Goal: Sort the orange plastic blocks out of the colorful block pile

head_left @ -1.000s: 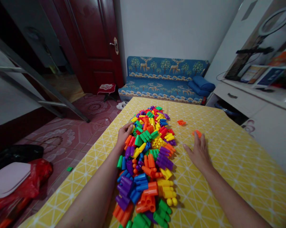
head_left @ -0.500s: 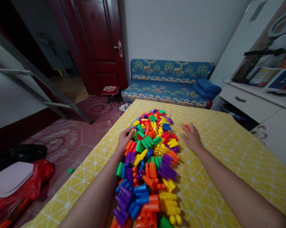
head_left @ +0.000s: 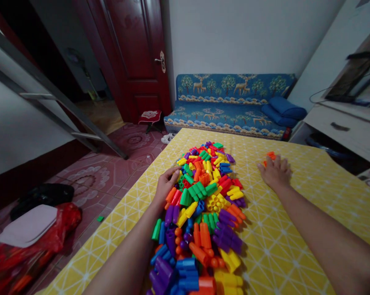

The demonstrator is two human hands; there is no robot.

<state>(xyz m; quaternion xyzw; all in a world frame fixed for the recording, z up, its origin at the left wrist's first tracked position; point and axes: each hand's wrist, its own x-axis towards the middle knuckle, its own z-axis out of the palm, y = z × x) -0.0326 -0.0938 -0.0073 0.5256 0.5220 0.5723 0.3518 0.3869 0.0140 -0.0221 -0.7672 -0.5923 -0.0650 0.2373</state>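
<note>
A long heap of plastic bullet-shaped building blocks (head_left: 200,190) in several colours runs down the table. At its left edge, my left hand (head_left: 166,184) rests against the blocks, fingers curled together with the thumb alongside; whatever lies between them is hidden. To the right of the heap, apart from it, my right hand (head_left: 276,173) is low over the tablecloth. An orange block (head_left: 271,155) shows past its fingertips and between thumb and index finger, partly covered by the fingers. Near my left hand lie green blocks (head_left: 197,191) and a yellow cluster (head_left: 216,203).
The table wears a yellow patterned tablecloth (head_left: 295,229). Beyond stand a blue sofa (head_left: 222,110) and a small red stool (head_left: 150,116). A metal ladder (head_left: 89,123) leans at the left. A green block (head_left: 100,218) and a red plastic bag (head_left: 68,223) lie on the floor.
My right hand has moved right, away from the heap, and the orange block has moved with it. My left hand stays at the heap's left edge. The view has turned slightly.
</note>
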